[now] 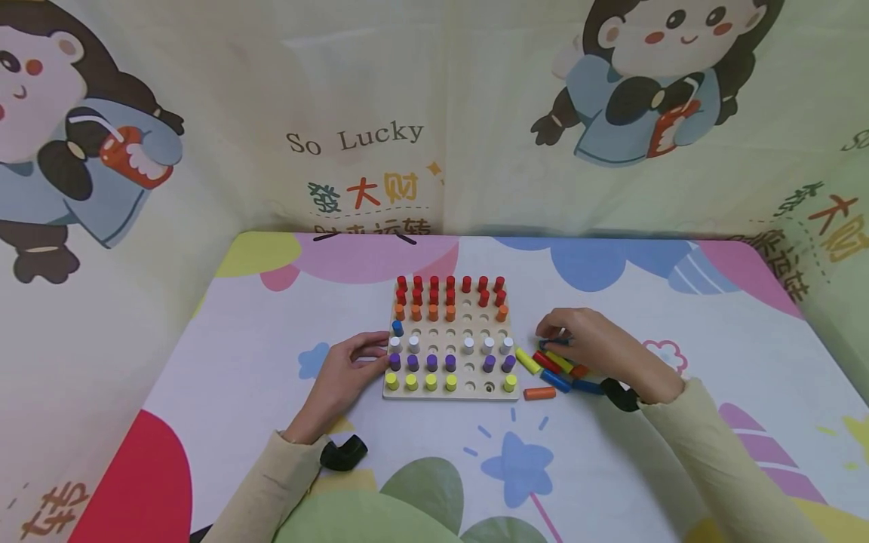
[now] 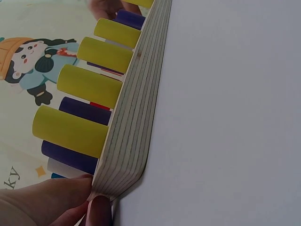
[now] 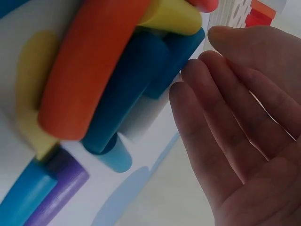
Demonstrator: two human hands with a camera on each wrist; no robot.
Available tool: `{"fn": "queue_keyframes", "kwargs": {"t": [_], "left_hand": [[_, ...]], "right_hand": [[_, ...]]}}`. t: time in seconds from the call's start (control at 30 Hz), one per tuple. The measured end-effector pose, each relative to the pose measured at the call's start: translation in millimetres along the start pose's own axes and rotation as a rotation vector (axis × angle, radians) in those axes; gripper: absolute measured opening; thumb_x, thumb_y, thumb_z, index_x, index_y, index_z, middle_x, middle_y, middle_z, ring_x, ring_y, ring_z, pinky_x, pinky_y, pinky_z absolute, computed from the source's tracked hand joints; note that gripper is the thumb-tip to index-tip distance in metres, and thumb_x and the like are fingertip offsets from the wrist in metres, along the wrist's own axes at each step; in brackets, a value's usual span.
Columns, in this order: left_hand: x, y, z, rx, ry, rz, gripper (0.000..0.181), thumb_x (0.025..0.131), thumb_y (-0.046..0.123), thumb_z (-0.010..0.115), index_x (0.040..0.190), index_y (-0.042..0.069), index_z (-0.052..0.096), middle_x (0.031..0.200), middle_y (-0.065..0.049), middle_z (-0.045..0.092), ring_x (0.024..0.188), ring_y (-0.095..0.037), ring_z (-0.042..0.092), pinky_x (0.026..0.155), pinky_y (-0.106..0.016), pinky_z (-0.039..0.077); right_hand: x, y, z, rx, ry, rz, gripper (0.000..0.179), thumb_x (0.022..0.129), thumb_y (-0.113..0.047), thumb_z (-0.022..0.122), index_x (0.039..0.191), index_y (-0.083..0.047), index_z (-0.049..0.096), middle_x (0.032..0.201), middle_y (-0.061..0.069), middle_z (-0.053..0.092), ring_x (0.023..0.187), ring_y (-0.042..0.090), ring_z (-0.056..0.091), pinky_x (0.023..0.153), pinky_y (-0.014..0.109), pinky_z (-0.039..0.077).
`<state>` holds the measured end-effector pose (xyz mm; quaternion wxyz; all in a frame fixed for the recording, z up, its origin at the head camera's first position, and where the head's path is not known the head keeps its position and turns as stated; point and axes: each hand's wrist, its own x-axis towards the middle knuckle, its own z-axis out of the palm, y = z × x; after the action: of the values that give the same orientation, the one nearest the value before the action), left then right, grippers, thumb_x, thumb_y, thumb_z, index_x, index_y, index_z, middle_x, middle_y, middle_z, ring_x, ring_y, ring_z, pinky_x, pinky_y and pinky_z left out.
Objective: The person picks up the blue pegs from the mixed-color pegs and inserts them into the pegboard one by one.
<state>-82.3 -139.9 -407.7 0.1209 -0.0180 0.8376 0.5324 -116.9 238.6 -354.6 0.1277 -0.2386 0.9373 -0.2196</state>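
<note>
A square wooden pegboard [image 1: 444,394] holds rows of red, orange, white, purple and yellow pegs, with one blue peg [image 1: 397,328] at its left edge. Some holes have no peg. My left hand [image 1: 351,373] grips the left edge of the board; up close in the left wrist view, thumb and finger [image 2: 51,197] meet at its corner. Right of the board my right hand [image 1: 587,339] hovers over a pile of loose pegs. Its fingertips are beside a blue peg [image 3: 176,63] in the right wrist view, fingers fairly straight, nothing seen between them and the thumb.
Loose pegs lie beside the board's right edge, among them a yellow peg [image 1: 526,360], a blue peg [image 1: 555,381] and an orange peg [image 1: 539,393]. A patterned cloth [image 1: 271,339] covers the table, and a printed curtain [image 1: 366,90] stands behind it.
</note>
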Motion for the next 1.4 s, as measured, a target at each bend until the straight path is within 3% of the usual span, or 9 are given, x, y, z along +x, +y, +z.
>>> {"fn": "queue_keyframes", "kwargs": {"t": [0.5, 0.87, 1.4], "left_hand": [[-0.7, -2.2, 1.4, -0.010, 0.002, 0.010, 0.042, 0.094, 0.017, 0.070, 0.134, 0.013, 0.060, 0.120, -0.005, 0.067, 0.106, -0.017, 0.063, 0.092, -0.029, 0.054], [-1.7, -2.5, 2.9, -0.003, 0.003, 0.014, 0.043, 0.094, 0.019, 0.070, 0.135, 0.014, 0.060, 0.122, -0.004, 0.067, 0.107, -0.017, 0.063, 0.095, -0.036, 0.054], [-4.2, -4.3, 7.3, -0.010, 0.010, 0.016, 0.041, 0.094, 0.016, 0.069, 0.134, 0.013, 0.060, 0.120, -0.005, 0.067, 0.106, -0.017, 0.063, 0.093, -0.034, 0.054]], "right_hand": [[-3.8, 6.6, 1.1, -0.020, -0.019, 0.019, 0.024, 0.084, -0.004, 0.077, 0.108, -0.004, 0.071, 0.100, 0.006, 0.072, 0.090, 0.021, 0.067, 0.084, 0.043, 0.059], [-2.5, 6.7, 3.8, -0.078, -0.028, 0.035, 0.026, 0.083, -0.005, 0.078, 0.108, -0.003, 0.072, 0.099, 0.007, 0.072, 0.088, 0.020, 0.066, 0.085, 0.044, 0.058], [-1.3, 7.4, 7.9, -0.134, -0.041, 0.020, 0.027, 0.082, -0.005, 0.079, 0.108, -0.004, 0.073, 0.102, 0.009, 0.072, 0.092, 0.023, 0.065, 0.086, 0.046, 0.057]]}}
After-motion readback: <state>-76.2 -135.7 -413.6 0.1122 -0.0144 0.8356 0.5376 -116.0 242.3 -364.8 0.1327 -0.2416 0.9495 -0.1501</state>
